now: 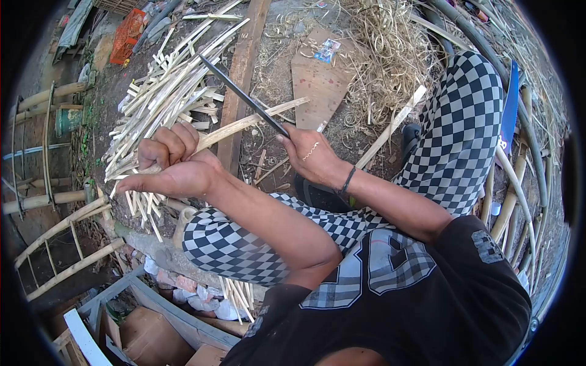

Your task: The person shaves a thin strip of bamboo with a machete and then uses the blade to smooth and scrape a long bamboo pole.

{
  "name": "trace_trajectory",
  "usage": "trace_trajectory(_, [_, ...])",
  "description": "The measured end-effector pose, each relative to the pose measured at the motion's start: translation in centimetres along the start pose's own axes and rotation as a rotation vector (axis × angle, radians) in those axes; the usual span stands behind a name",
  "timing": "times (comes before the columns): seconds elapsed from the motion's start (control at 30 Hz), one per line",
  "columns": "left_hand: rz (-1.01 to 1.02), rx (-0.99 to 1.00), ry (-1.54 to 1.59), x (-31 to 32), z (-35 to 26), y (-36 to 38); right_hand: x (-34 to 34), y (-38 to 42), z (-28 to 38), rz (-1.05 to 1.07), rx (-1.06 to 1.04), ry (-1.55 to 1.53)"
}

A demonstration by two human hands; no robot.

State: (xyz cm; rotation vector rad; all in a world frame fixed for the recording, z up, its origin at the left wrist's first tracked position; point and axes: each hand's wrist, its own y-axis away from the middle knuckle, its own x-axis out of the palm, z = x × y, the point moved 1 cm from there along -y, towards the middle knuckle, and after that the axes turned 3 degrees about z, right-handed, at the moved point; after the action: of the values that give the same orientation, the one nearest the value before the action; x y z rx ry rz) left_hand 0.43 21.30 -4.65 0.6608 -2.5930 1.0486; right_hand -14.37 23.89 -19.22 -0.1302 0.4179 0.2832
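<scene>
My left hand (pixel 177 161) is closed around one end of a pale bamboo strip (pixel 229 130), thumb stretched out to the left. The strip slants up to the right, its far end over a brown board (pixel 314 82). In my right hand (pixel 314 157) is a knife (pixel 235 89) with a long, narrow, dark blade pointing up and left. The fist hides its handle. The blade crosses the strip in this view, close to the right fist. A curled shaving (pixel 311 151) clings to the back of my right hand.
Many split strips (pixel 177 91) lie heaped at the left beside a wooden plank (pixel 246 55). Curly shavings (pixel 390 55) pile up at the top right. A blue saw blade (pixel 510 107) lies right of my knee. A bamboo ladder (pixel 67 262) and a wooden frame (pixel 165 305) are lower left.
</scene>
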Motion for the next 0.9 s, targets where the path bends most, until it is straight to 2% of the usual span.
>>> trace_trajectory(0.07, [-0.009,0.071,-0.068,1.4,0.4,0.3,-0.5,-0.3,1.7,-0.016,-0.127,-0.071])
trace_trajectory(0.27, [-0.04,0.108,-0.099,5.7,0.5,1.6,-4.5,0.6,7.4,0.002,-0.114,-0.088])
trace_trajectory(0.33, [-0.044,0.123,-0.107,6.6,0.6,2.0,-4.5,0.5,6.2,-0.023,-0.104,-0.046])
trace_trajectory(0.4, [-0.019,0.138,-0.097,6.5,0.8,1.8,-4.3,-0.8,3.5,-0.062,0.053,0.015])
trace_trajectory(0.5, [-0.033,0.12,-0.057,7.2,1.6,1.8,-6.2,-1.0,3.4,0.015,0.031,0.01])
trace_trajectory(0.57, [0.028,0.146,-0.065,7.7,1.7,1.9,-7.0,-0.6,5.4,0.027,0.059,-0.004])
trace_trajectory(0.63, [0.01,0.124,-0.057,8.1,1.9,2.0,-7.0,-0.5,6.0,0.021,0.046,-0.047])
trace_trajectory(0.67, [0.0,0.137,-0.096,8.0,1.9,1.8,-5.9,-0.7,5.0,-0.066,-0.014,-0.105])
trace_trajectory(0.7, [-0.012,0.156,-0.128,8.0,1.8,1.7,-5.3,-1.0,3.9,-0.067,-0.022,-0.103])
trace_trajectory(0.77, [-0.044,0.166,-0.146,7.0,1.4,1.5,-4.8,-1.4,2.7,-0.033,0.021,-0.046])
trace_trajectory(0.9, [-0.08,0.149,-0.152,6.9,1.3,1.6,-6.3,-1.1,4.8,0.021,-0.031,-0.033])
